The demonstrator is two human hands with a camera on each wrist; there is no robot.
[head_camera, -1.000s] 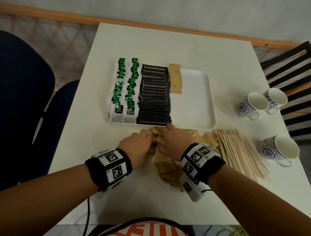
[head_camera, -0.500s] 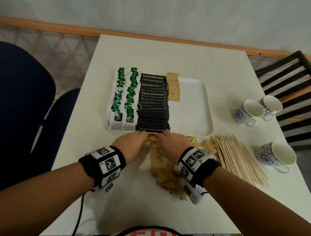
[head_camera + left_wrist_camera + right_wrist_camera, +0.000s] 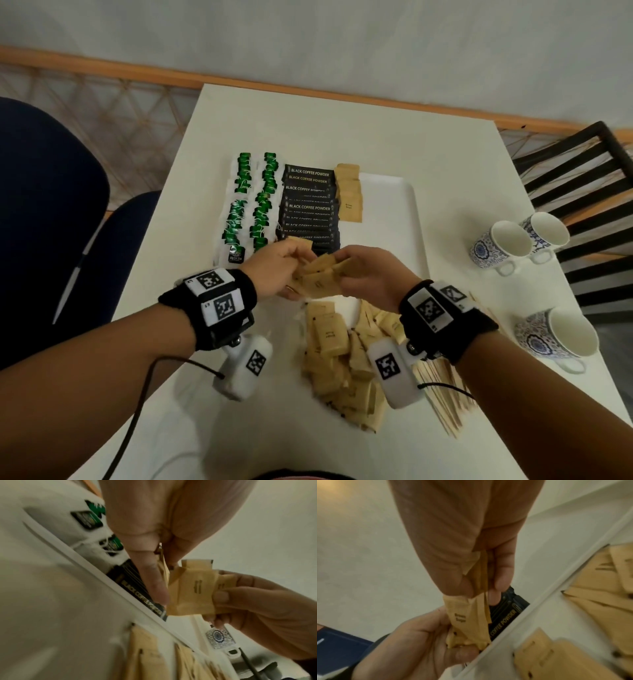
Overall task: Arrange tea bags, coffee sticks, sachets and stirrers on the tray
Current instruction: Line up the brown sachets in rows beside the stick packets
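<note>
I hold a fanned bunch of brown sachets [image 3: 320, 278] over the white tray's [image 3: 387, 219] near edge, beside black coffee sticks [image 3: 310, 205].

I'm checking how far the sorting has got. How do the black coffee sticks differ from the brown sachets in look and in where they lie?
The black coffee sticks are long, dark and printed with white and gold lettering; the brown sachets are short, tan and nearly plain.
The coffee sticks all lie in one neat overlapping column on the tray; most sachets sit in a loose heap on the table, with a few held by the left hand and right hand.
Both are flat paper packets.
</note>
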